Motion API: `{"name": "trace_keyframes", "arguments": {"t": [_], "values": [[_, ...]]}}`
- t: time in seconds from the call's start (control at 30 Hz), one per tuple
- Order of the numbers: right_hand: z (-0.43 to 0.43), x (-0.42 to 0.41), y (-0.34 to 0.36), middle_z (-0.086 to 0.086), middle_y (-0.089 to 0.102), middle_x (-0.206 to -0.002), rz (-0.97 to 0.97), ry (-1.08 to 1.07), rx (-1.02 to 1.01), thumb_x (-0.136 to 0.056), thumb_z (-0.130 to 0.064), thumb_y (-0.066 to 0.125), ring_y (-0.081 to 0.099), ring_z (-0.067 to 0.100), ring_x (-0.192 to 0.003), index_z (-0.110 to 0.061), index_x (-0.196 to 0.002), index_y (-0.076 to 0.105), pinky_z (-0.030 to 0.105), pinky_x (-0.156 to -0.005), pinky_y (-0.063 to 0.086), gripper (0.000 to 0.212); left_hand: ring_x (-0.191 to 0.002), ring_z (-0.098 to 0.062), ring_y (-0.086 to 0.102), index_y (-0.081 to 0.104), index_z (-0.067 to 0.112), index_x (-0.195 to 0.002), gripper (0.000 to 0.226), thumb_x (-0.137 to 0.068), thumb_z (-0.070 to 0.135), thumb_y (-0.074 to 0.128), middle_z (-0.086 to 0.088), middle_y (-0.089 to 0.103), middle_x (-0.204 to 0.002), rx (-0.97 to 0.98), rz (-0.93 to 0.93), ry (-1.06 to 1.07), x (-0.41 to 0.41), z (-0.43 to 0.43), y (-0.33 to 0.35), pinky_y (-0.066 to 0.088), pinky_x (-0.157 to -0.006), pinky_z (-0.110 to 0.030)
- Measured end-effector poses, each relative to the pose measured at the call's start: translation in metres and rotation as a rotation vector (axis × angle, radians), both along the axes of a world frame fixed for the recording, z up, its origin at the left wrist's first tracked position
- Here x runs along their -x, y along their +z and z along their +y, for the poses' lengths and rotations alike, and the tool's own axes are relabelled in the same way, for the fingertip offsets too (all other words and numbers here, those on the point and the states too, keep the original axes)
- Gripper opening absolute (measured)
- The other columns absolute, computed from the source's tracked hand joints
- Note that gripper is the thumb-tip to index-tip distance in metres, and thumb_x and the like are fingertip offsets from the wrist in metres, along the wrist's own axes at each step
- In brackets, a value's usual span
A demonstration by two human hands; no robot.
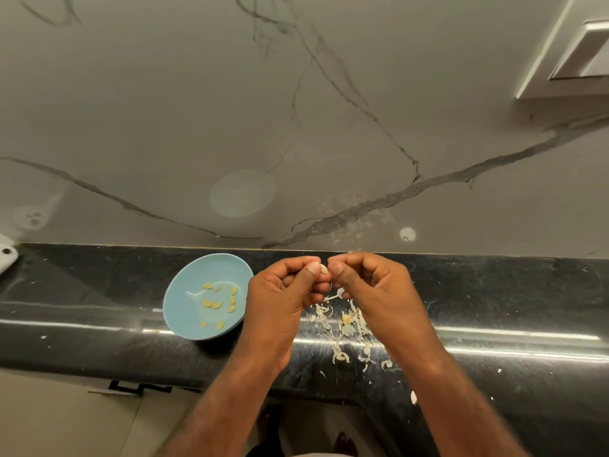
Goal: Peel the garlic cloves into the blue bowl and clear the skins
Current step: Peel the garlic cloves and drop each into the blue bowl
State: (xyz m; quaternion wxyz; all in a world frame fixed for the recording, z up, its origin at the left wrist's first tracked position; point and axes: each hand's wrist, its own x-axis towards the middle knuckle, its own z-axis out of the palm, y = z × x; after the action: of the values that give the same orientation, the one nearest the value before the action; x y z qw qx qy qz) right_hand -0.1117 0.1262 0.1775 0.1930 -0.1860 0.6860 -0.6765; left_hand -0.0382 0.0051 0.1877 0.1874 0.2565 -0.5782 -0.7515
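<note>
one garlic clove (324,269) | pinched between left hand (283,293), right hand (370,285) | above skins (346,322)

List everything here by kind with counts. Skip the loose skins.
Bowl: 1
Peeled cloves in bowl: about 9
Held clove, pinched by both hands: 1
Hands: 2 (left hand, right hand)
Total: about 13
</note>
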Motion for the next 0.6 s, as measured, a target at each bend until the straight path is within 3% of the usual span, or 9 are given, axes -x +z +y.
{"name": "trace_keyframes", "arguments": {"t": [0.1, 0.2, 0.33, 0.47, 0.6], "values": [[0.001, -0.004, 0.005, 0.000, 0.077, -0.088, -0.043, 0.067, 0.037, -0.081, -0.030, 0.072, 0.074, 0.013, -0.084, -0.018, -0.096, 0.076, 0.017, -0.068, 0.053, 0.020, -0.070, -0.015, 0.070, 0.073, 0.010, -0.096, 0.010, -0.088, 0.006, 0.067, -0.010, 0.075, -0.078, 0.094, 0.014, -0.002, -0.002, 0.001, 0.000, 0.056, -0.064, -0.021], [0.005, -0.005, 0.003, 0.006, 0.077, -0.086, -0.086, 0.020, 0.110, -0.083, -0.018, 0.074, 0.074, 0.018, -0.082, -0.012, -0.093, 0.075, 0.018, -0.066, 0.053, 0.012, -0.072, -0.016, 0.071, 0.074, 0.014, -0.095, 0.011, -0.089, 0.008, 0.067, -0.008, 0.075, -0.079, 0.185, 0.024, -0.021, -0.003, 0.003, 0.000, 0.057, -0.066, -0.021], [0.007, -0.008, 0.002, 0.003, 0.076, -0.085, -0.064, -0.040, 0.101, -0.086, -0.013, 0.074, 0.073, 0.018, -0.081, -0.015, -0.091, 0.075, 0.022, -0.069, 0.054, 0.005, -0.078, -0.011, 0.072, 0.074, 0.022, -0.092, 0.011, -0.089, 0.013, 0.068, 0.004, 0.076, -0.082, 0.352, 0.016, -0.026, -0.004, 0.006, 0.001, 0.055, -0.067, -0.018], [0.006, -0.011, 0.001, 0.001, 0.076, -0.083, -0.007, -0.098, 0.044, -0.088, -0.013, 0.073, 0.074, 0.017, -0.081, -0.018, -0.090, 0.074, 0.027, -0.072, 0.058, 0.005, -0.076, -0.008, 0.071, 0.072, 0.025, -0.090, 0.015, -0.089, 0.011, 0.067, 0.007, 0.075, -0.081, 0.384, 0.024, -0.051, -0.003, 0.008, 0.002, 0.055, -0.065, -0.016], [0.009, -0.012, 0.003, 0.006, 0.076, -0.085, -0.082, -0.063, 0.116, -0.087, -0.012, 0.073, 0.074, 0.020, -0.082, -0.012, -0.093, 0.075, 0.024, -0.070, 0.056, 0.007, -0.073, -0.009, 0.071, 0.072, 0.023, -0.091, 0.014, -0.090, 0.010, 0.066, 0.006, 0.075, -0.080, 0.380, 0.042, -0.070, -0.004, 0.008, 0.002, 0.055, -0.065, -0.017]]}}
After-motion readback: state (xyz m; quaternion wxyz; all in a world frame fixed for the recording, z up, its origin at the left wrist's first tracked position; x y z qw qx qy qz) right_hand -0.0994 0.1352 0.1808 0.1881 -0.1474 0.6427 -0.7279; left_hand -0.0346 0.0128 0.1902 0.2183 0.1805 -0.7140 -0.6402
